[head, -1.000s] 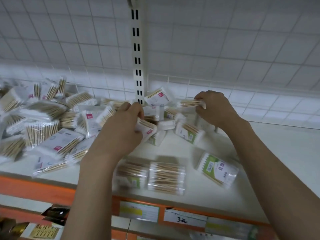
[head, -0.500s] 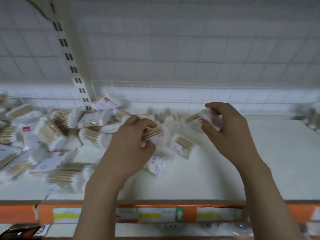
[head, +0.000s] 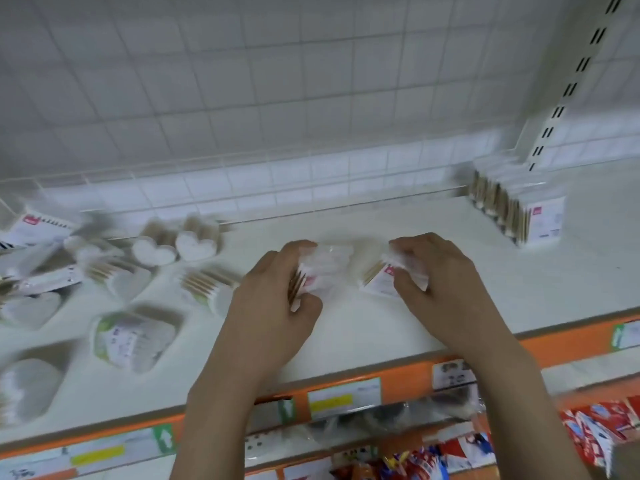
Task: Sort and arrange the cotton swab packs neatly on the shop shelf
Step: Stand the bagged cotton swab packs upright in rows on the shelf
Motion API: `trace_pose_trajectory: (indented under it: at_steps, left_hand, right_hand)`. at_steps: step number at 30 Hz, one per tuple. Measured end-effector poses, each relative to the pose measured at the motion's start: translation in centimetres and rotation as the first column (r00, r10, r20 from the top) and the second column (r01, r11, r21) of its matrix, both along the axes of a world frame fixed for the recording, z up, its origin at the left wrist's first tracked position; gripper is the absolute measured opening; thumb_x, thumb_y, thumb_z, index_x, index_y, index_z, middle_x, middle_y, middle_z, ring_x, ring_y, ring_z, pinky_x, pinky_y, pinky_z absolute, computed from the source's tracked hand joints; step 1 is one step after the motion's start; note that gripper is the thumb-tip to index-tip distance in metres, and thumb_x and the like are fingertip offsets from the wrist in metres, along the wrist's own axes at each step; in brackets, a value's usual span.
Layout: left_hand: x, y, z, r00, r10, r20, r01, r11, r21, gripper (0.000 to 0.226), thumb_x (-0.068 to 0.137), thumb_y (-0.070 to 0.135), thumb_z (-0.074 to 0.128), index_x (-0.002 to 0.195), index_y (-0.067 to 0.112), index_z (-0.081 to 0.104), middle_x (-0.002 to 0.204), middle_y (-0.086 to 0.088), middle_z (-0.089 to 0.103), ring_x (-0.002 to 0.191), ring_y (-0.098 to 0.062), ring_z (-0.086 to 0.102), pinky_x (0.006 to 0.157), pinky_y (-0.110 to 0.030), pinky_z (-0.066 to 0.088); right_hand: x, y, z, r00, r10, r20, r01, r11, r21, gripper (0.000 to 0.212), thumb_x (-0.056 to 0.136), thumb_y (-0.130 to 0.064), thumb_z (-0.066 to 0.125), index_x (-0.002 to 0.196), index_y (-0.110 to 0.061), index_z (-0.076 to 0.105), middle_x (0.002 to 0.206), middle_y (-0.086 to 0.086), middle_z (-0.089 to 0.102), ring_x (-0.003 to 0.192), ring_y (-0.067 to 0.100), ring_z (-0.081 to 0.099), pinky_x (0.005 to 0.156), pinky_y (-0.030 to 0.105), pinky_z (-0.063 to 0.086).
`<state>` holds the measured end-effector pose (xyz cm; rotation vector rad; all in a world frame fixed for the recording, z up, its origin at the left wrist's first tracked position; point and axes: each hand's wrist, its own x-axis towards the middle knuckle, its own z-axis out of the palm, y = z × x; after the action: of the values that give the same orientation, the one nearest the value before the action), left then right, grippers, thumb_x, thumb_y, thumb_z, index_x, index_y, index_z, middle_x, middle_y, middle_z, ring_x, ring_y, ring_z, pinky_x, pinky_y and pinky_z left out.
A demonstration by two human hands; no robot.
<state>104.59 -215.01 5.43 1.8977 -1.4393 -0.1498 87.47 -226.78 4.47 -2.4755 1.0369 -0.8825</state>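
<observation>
My left hand (head: 273,306) grips a clear cotton swab pack (head: 318,271) with wooden sticks and a red mark, above the middle of the white shelf (head: 467,271). My right hand (head: 440,282) holds a second swab pack (head: 381,278) of the same kind just beside it. A neat upright row of swab packs (head: 516,213) stands at the back right of the shelf. Several loose swab packs (head: 135,334) lie scattered over the left part, some heart-shaped (head: 173,244). The view is blurred.
An orange shelf edge (head: 398,379) with price labels runs along the front. Below it hang red snack packets (head: 595,431). A white wire grid backs the shelf, and a slotted upright post (head: 568,91) stands at the right.
The view has swung to the right, so the messy pile now lies at the left and the tidy row has come into sight. Both hands have carried their packs rightwards and lower, close together.
</observation>
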Motion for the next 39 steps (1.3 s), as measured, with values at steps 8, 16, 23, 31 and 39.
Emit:
trace_pose_trajectory:
  at_steps: [8, 16, 23, 31, 39]
  left_hand:
    - [-2.8, -0.1, -1.1, 0.995, 0.099, 0.012, -0.099, 0.994, -0.041, 0.039, 0.076, 0.014, 0.063, 0.11, 0.031, 0.054, 0.083, 0.011, 0.065, 0.078, -0.004, 0.056, 0.07, -0.017, 0.046]
    - [-2.8, -0.5, -1.6, 0.994, 0.102, 0.033, -0.1, 0.993, -0.058, 0.036, 0.08, 0.013, 0.067, 0.111, 0.028, 0.056, 0.087, 0.01, 0.064, 0.076, -0.006, 0.059, 0.067, -0.017, 0.047]
    - [-2.4, -1.2, -1.9, 0.998, 0.053, -0.043, -0.059, 0.988, -0.144, 0.036, 0.079, 0.002, 0.067, 0.111, 0.018, 0.062, 0.104, 0.006, 0.055, 0.083, -0.015, 0.06, 0.075, -0.037, 0.055]
    - [-3.3, -3.0, -1.8, 0.991, 0.08, -0.106, -0.098, 0.978, -0.182, 0.038, 0.079, 0.0, 0.066, 0.114, 0.014, 0.062, 0.103, -0.001, 0.051, 0.083, -0.019, 0.059, 0.077, -0.04, 0.055]
    - [-8.4, -8.1, -2.0, 0.995, 0.036, -0.093, -0.054, 0.979, -0.196, 0.042, 0.08, 0.0, 0.065, 0.119, 0.016, 0.061, 0.1, 0.0, 0.052, 0.082, -0.018, 0.059, 0.078, -0.037, 0.055]
  right_hand:
    - [-1.9, -1.3, -0.6, 0.998, 0.057, 0.016, -0.058, 0.998, 0.033, 0.033, 0.083, -0.009, 0.063, 0.116, -0.01, 0.061, 0.109, 0.001, 0.063, 0.101, 0.023, 0.055, 0.08, 0.016, 0.032]
    - [-2.0, -1.4, -1.1, 0.997, 0.052, -0.062, -0.051, 0.998, 0.02, 0.035, 0.082, -0.007, 0.065, 0.117, -0.013, 0.062, 0.115, 0.004, 0.062, 0.105, 0.027, 0.054, 0.088, 0.036, 0.042]
    - [-2.1, -1.2, -1.2, 0.987, 0.063, -0.145, -0.064, 0.998, -0.006, 0.045, 0.081, 0.004, 0.061, 0.122, -0.016, 0.059, 0.114, 0.003, 0.06, 0.106, 0.023, 0.052, 0.086, 0.01, 0.026]
    - [-4.3, -2.4, -0.2, 0.98, 0.032, -0.195, -0.037, 0.999, -0.019, 0.033, 0.082, 0.0, 0.062, 0.113, -0.01, 0.06, 0.106, 0.003, 0.063, 0.098, 0.022, 0.055, 0.075, 0.012, 0.029]
    - [-9.8, -6.9, 0.8, 0.995, 0.009, -0.102, -0.015, 0.998, -0.057, 0.033, 0.077, 0.003, 0.067, 0.107, -0.011, 0.065, 0.101, -0.001, 0.057, 0.079, 0.005, 0.048, 0.073, 0.005, 0.033]
